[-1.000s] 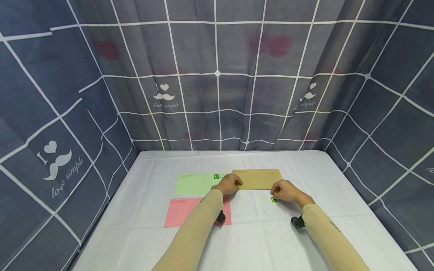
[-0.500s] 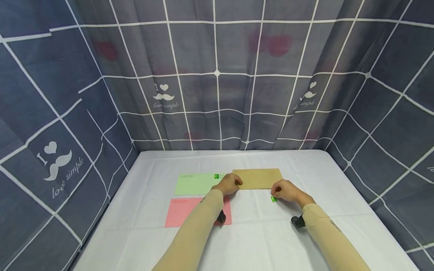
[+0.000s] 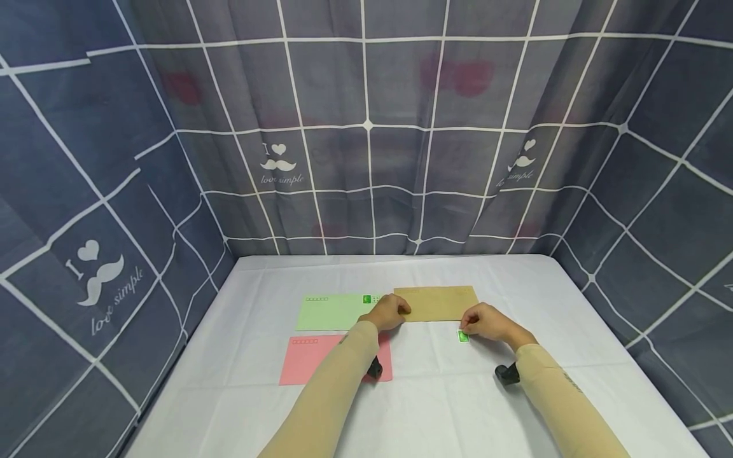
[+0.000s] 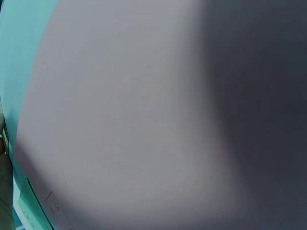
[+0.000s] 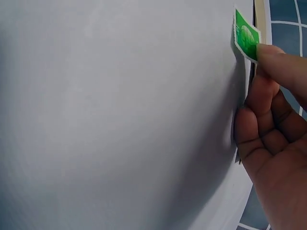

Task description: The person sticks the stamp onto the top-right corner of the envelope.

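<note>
Between thumb and finger, my right hand (image 3: pixel 485 321) pinches a small green postage stamp (image 5: pixel 246 36) with a white perforated border. In the head view that stamp (image 3: pixel 463 336) is just below the lower right corner of a brown envelope (image 3: pixel 438 304). My left hand (image 3: pixel 389 312), its fingers bent, holds the brown envelope at its lower left edge; the exact finger contact is partly hidden. A light green envelope (image 3: pixel 332 312) lies left of that hand, with a green stamp (image 3: pixel 367 299) at its upper right. Nearer lies a pink envelope (image 3: pixel 309 359), partly covered by the left forearm.
A white cloth (image 3: pixel 435 394) covers the table. Dark grid-patterned curtains (image 3: pixel 395 159) enclose the back and both sides. Black wrist devices (image 3: pixel 506 374) sit under both forearms. The left wrist view is mostly blurred.
The stamp in my right hand shows a little more of its face than a second ago. The left hand and the envelopes have stayed in place.
</note>
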Motion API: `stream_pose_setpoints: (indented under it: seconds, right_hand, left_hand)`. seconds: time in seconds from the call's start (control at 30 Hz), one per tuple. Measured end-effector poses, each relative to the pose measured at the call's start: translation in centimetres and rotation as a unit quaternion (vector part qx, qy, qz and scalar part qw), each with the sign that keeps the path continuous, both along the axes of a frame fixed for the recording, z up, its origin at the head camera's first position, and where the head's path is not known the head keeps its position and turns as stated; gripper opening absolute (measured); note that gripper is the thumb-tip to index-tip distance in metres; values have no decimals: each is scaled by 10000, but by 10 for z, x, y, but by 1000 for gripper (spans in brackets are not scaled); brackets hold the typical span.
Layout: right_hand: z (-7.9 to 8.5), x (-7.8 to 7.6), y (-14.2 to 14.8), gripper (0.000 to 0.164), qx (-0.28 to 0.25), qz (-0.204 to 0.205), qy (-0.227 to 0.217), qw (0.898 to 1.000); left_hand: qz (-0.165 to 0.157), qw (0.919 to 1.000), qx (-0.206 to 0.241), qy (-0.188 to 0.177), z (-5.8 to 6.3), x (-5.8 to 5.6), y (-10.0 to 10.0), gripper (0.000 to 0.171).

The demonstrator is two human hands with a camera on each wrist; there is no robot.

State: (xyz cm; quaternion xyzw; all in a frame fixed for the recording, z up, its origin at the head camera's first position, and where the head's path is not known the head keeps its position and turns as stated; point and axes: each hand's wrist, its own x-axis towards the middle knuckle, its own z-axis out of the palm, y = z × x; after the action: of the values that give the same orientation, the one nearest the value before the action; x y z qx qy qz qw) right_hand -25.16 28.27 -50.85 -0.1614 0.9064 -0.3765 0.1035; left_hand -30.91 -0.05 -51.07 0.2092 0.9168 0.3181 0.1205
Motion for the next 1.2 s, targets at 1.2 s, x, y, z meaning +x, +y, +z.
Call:
stream_pose_setpoints:
  seconds: [1.2]
  right_hand:
    - [23, -17, 18, 6, -832, -64, -125, 9964]
  left_hand:
    - [-109, 9999, -15, 40, 2, 13, -9, 20]
